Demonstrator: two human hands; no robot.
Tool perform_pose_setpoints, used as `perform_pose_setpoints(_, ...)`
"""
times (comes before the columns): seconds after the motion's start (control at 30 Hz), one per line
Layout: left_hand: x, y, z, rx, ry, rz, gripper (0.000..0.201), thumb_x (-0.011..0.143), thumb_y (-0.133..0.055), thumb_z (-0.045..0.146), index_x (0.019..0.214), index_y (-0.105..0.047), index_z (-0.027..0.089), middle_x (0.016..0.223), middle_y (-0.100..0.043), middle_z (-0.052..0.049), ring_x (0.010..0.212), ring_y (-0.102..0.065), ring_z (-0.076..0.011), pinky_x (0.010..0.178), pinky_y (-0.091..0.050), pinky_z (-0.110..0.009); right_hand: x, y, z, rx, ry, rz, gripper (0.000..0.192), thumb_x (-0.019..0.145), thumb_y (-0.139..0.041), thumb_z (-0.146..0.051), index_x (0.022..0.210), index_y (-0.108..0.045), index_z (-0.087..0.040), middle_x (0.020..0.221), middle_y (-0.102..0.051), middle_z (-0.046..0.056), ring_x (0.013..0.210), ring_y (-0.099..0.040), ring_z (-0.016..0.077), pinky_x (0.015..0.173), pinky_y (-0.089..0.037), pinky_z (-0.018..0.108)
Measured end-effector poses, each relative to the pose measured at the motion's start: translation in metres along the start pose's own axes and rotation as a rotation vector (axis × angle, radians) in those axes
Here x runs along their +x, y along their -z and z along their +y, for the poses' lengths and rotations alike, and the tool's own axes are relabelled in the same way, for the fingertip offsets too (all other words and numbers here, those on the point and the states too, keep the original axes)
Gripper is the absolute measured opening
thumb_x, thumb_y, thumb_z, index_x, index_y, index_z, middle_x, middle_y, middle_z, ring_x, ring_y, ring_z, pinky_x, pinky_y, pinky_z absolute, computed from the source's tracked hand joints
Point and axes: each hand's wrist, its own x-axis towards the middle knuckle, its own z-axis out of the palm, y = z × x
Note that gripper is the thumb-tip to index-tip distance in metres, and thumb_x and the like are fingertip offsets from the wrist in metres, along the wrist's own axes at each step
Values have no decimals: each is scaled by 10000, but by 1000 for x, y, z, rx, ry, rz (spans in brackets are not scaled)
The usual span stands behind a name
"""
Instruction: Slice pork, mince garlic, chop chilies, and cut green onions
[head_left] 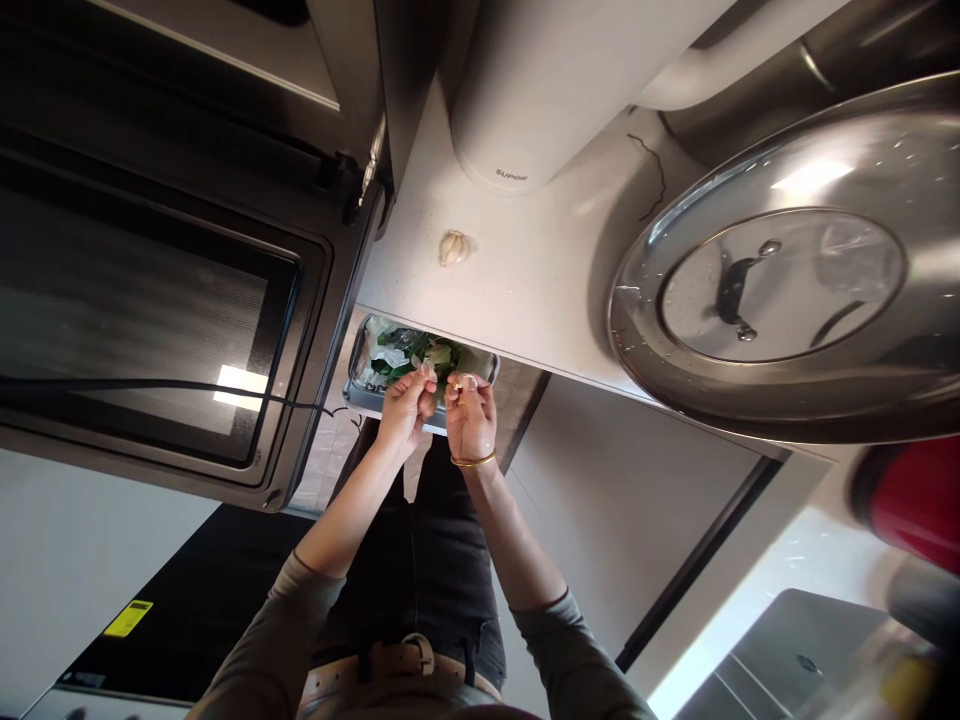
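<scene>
My left hand (406, 404) and right hand (470, 412) both pinch one garlic clove (459, 381) between fingertips, just above the scrap bin (360, 375); another garlic clove (454, 247) lies on the counter (540, 280) beyond the bin.

Small pale thing (459, 382) pinched between left hand (406, 405) and right hand (471, 420) is too small to identify, fingertips cover most of it. Bin (365, 352) contents unclear, near side hidden by hands. Wok lid (787, 270) cut by right edge. Red object (911, 500) blurred. White appliance (540, 90) cropped at top.
</scene>
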Motion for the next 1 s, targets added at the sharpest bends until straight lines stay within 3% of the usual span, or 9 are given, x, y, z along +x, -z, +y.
perform_pose_setpoints(0.13, 6, 18, 0, 686, -396, 134, 374, 819, -565, 401, 556, -431, 172, 490, -429, 47, 466, -385, -62, 494, -310, -198, 3, 7, 8, -224, 82, -19, 274, 770, -624, -437, 836, -463, -225, 734, -600, -33, 535, -450, 63, 540, -389, 227)
perform_pose_setpoints(0.23, 6, 24, 2, 1083, -565, 41, 195, 901, -400, 271, 783, -529, 184, 686, -592, -5, 617, -535, -113, 607, -391, -226, 6, 13, 13, -423, 142, 14, 280, 790, -593, -457, 831, -458, -214, 694, -575, -29, 562, -488, 82, 552, -408, 236)
perform_pose_setpoints(0.3, 3, 25, 2, 1250, -631, -38, 189, 912, -354, 242, 942, -533, 186, 867, -646, -45, 752, -598, -145, 666, -419, -245, 7, 15, 15, -509, 181, 27, 276, 800, -577, -456, 822, -446, -214, 704, -568, -22, 597, -518, 96, 574, -428, 246)
perform_pose_setpoints(0.37, -1, 23, 1, 1416, -687, -99, 209, 918, -352, 276, 970, -529, 179, 909, -647, -63, 768, -613, -161, 638, -415, -246, 9, 16, 16, -555, 198, 17, 263, 812, -560, -445, 815, -428, -218, 706, -557, -23, 605, -526, 100, 579, -437, 250)
perform_pose_setpoints(0.47, -3, 22, -2, 1643, -755, -132, 269, 931, -309, 299, 881, -538, 169, 826, -631, -66, 640, -597, -150, 541, -367, -243, 11, 18, 16, -594, 174, -39, 243, 817, -548, -425, 809, -411, -224, 657, -515, -43, 559, -492, 98, 546, -426, 248)
perform_pose_setpoints(0.67, -1, 22, -9, 1725, -876, -132, 374, 946, -213, 289, 771, -521, 171, 695, -602, -63, 543, -561, -149, 506, -343, -257, 10, 16, 9, -702, 227, -139, 199, 868, -449, -387, 758, -405, -227, 664, -454, -41, 594, -446, 104, 587, -410, 255)
perform_pose_setpoints(0.83, -7, 18, -20, 1689, -866, -28, 385, 947, -203, 289, 752, -514, 175, 629, -576, -56, 522, -540, -158, 493, -326, -263, 4, 6, 3, -748, 166, -128, 193, 904, -367, -385, 794, -404, -230, 681, -438, -37, 610, -437, 113, 599, -393, 256)
perform_pose_setpoints(1.0, -9, 22, -24, 1624, -871, -48, 372, 937, -204, 275, 745, -508, 180, 654, -578, -56, 560, -542, -154, 522, -344, -257, 4, 4, 1, -711, 239, -159, 124, 853, -388, -324, 877, -452, -221, 758, -460, -19, 586, -407, 104, 599, -393, 261)
